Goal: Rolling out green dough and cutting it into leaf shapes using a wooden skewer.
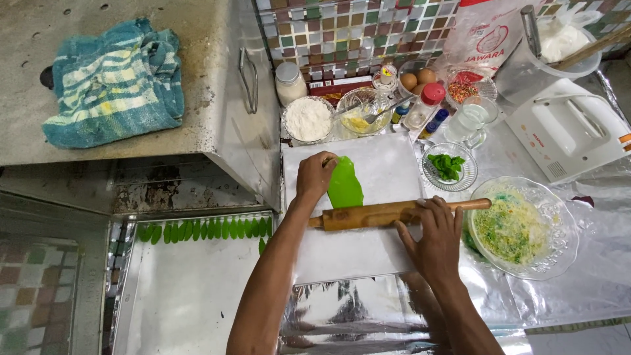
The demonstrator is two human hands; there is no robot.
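A flat oval sheet of green dough (344, 185) lies on a white board (388, 164). My left hand (314, 176) rests on the dough's left edge, fingers bent over it. A wooden rolling pin (388, 213) lies across the board just below the dough. My right hand (434, 230) lies on the pin near its right end, fingers spread over it.
A metal tray (190, 296) at lower left holds a row of green leaf-shaped pieces (204, 229). A glass bowl (559, 230) of green-yellow crumbs sits right. A flour bowl (307, 119), eggs (418, 79), a small dish of green bits (447, 167) and a white mixer (565, 128) stand behind. A towel (115, 82) lies on the oven top.
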